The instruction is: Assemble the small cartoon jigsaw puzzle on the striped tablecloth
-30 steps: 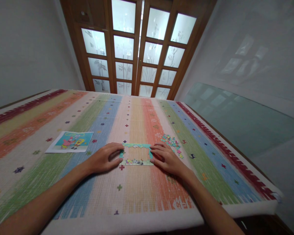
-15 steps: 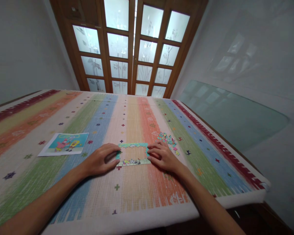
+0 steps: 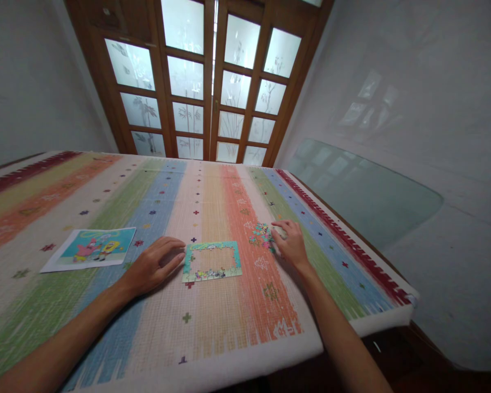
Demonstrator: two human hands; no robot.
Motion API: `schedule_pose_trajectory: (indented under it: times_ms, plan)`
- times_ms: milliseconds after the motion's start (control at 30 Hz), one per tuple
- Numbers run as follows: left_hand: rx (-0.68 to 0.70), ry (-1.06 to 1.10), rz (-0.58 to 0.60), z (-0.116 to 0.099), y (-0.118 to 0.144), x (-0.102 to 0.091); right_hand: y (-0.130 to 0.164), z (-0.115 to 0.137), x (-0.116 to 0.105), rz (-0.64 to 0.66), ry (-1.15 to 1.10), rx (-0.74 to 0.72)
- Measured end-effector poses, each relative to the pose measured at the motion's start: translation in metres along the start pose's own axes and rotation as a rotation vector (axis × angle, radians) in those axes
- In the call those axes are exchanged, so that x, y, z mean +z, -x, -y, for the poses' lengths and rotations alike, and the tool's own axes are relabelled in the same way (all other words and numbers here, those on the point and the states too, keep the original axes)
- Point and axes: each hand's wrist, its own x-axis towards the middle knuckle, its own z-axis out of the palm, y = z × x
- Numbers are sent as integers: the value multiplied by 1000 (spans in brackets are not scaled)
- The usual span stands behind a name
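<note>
The left hand (image 3: 153,266) is released, its fingers loosely curved and its thumb parted from them, lying on the striped tablecloth (image 3: 225,319). Its fingertips are just beside the left edge of the jigsaw border (image 3: 213,274); whether they touch it is hard to tell at this size. That border, a joined rectangle of puzzle pieces around a bare middle, lies flat on the cloth between the two hands.

The right hand (image 3: 291,244) is at the right side of the heap of loose jigsaw pieces (image 3: 261,234), fingers bent and thumb and forefinger apart at the heap's edge. I cannot tell whether it grips a piece. The printed cartoon picture (image 3: 100,248) lies flat to the left, beyond the left hand.
</note>
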Motion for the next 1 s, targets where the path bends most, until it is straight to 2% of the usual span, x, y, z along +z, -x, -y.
schedule_pose_trajectory:
  times_ms: [133, 300, 400, 1000]
  plan:
    - [22, 3, -7, -1, -1, 2, 0, -22, 5, 19, 148, 76]
    - [13, 21, 9, -4, -2, 5, 1, -16, 21, 154, 237, 30]
    - [8, 30, 14, -4, -3, 5, -2, -12, 25, 155, 233, 50]
    - [46, 13, 3, 0, -3, 7, -4, -17, 6, 154, 274, 231]
